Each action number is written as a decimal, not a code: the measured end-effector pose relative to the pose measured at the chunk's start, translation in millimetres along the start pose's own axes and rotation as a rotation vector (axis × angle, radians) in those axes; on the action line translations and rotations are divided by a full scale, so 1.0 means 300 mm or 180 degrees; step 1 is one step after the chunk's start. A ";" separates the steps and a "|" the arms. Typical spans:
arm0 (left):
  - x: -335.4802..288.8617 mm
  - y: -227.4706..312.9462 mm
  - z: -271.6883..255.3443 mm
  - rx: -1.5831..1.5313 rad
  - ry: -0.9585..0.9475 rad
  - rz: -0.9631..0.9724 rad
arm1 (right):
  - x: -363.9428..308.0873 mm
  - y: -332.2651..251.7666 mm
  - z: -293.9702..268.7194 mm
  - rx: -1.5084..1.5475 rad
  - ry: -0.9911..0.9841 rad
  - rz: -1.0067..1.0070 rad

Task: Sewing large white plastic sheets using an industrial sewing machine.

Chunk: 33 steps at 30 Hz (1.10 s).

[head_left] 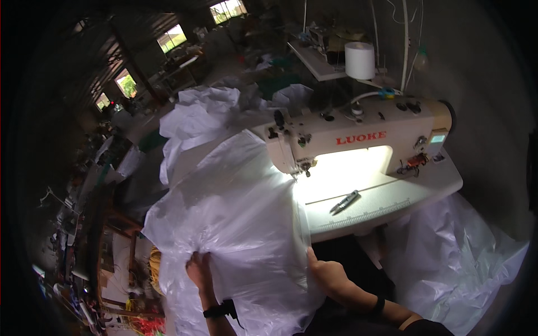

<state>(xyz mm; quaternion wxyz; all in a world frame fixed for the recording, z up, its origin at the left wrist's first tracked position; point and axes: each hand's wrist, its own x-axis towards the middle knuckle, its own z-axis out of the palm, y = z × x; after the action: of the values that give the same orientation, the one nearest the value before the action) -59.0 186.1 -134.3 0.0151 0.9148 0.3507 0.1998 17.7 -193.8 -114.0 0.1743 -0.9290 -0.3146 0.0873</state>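
A large sheet of thin white plastic-like fabric (246, 196) spreads over the table's left part and hangs toward me. Its right edge runs up under the needle area of a white sewing machine (358, 124), whose lamp lights the bed. My left hand (199, 270) is closed on the sheet's middle, and creases fan out from its fingers. Lower right of the needle, my right hand (330, 275) grips the sheet's right edge, thumb side up; its other fingers are partly hidden. Grey thread snips (344, 202) lie on the machine bed, right of the sheet.
A ruler scale (364, 215) marks the table's front edge. More white sheeting (457, 263) hangs at the right, and a crumpled heap (204, 109) lies behind the table. A white thread cone (360, 60) stands behind the machine. Dim workbenches fill the left.
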 end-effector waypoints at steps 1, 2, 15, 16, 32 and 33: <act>0.029 -0.003 -0.011 -0.0069 -0.0002 0.0096 | 0.019 0.000 -0.010 -0.0075 -0.0025 0.0042; 0.060 -0.004 -0.028 -0.0248 0.0380 0.0189 | 0.039 0.001 -0.018 -0.0144 -0.0056 0.0105; 0.507 0.164 0.003 -0.0054 0.0009 0.0381 | 0.360 0.097 -0.120 0.0457 0.0377 0.0450; 0.498 0.156 0.016 -0.0329 0.0195 0.0543 | 0.343 0.105 -0.119 0.0893 0.0483 0.0377; -0.140 -0.317 0.107 0.0588 -0.0178 -0.1138 | -0.064 0.017 0.135 0.4777 -0.1641 -0.0188; -0.118 -0.355 0.121 0.0295 -0.0099 -0.1248 | -0.120 0.034 0.089 0.4959 -0.1807 0.0211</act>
<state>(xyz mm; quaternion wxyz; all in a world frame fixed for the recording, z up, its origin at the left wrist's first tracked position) -137.1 247.6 -198.1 0.0170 0.8317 0.5306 0.1626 -12.2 -216.4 -140.8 0.6791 -0.4937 -0.1686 0.5163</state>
